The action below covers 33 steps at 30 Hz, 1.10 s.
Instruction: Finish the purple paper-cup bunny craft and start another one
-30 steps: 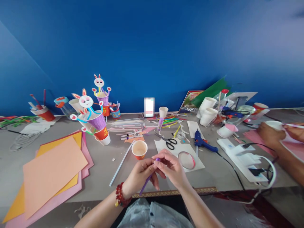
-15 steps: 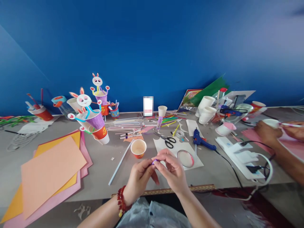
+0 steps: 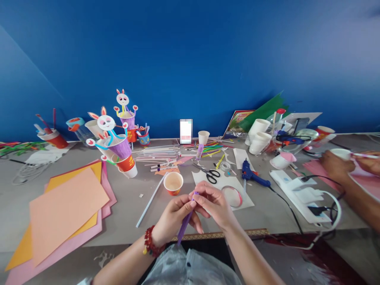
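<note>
My left hand [image 3: 173, 217] and my right hand [image 3: 216, 204] meet in front of me, both pinching the top of a narrow purple strip [image 3: 184, 227]. It slants down from the fingertips toward the table edge; I cannot tell whether it is paper or a flattened straw. Just beyond my left hand stands a red-and-white paper cup [image 3: 173, 191]. A pale blue straw [image 3: 147, 208] lies to its left. Past my right hand, a ring of clear tape with a pinkish edge [image 3: 240, 199] rests on white paper [image 3: 248, 201], near black-handled scissors [image 3: 212, 180].
Coloured paper sheets [image 3: 67, 209] cover the left side, below rabbit figures [image 3: 106, 123] on cups. Several straws [image 3: 157, 154] lie at the back. A blue glue gun [image 3: 252, 177] and a white power strip [image 3: 292, 196] with cables sit right. A co-worker's arm [image 3: 353, 188] reaches in there.
The purple strip, earlier mostly hidden in my fingers, now shows hanging down between my hands. My hands stay close together in about the same place.
</note>
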Motion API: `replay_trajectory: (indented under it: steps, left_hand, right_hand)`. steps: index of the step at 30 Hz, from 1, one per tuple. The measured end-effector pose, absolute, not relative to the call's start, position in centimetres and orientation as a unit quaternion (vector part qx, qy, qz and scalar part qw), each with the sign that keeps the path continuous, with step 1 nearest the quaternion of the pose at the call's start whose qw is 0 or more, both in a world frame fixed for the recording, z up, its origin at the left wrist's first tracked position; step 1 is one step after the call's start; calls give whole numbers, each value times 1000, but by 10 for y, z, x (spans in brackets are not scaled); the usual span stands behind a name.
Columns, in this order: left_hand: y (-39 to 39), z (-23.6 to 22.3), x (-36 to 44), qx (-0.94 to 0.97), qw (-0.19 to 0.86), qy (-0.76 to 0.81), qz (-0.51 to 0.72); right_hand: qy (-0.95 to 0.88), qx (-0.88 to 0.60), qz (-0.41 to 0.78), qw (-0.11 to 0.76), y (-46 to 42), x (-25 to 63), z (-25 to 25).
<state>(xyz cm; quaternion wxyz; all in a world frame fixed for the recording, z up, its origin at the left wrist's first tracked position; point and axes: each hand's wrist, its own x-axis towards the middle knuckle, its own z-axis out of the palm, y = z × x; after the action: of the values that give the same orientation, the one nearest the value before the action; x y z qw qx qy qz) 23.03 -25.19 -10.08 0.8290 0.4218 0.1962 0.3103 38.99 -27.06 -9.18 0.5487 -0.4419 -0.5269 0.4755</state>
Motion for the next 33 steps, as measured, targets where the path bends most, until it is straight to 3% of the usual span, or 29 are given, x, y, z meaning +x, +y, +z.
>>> replay_trajectory:
  steps: [6, 13, 22, 27, 33]
  left_hand:
    - [-253, -105, 218, 363, 892, 176, 206]
    - [-263, -117, 212, 414, 870, 209, 167]
    - [-281, -129, 213, 624, 648, 343, 272]
    - [-282, -132, 205, 661, 601, 371, 253]
    - [-285, -139, 197, 674, 468, 436, 369]
  right_hand:
    - [-502, -471, 437, 579, -266, 400, -85]
    - [-431, -492, 466, 596, -263, 403, -94]
    - [-396, -491, 467, 621, -261, 402, -101]
    - [-412, -502, 445, 617, -263, 404, -103]
    - [-373, -498, 435, 651, -270, 394, -113]
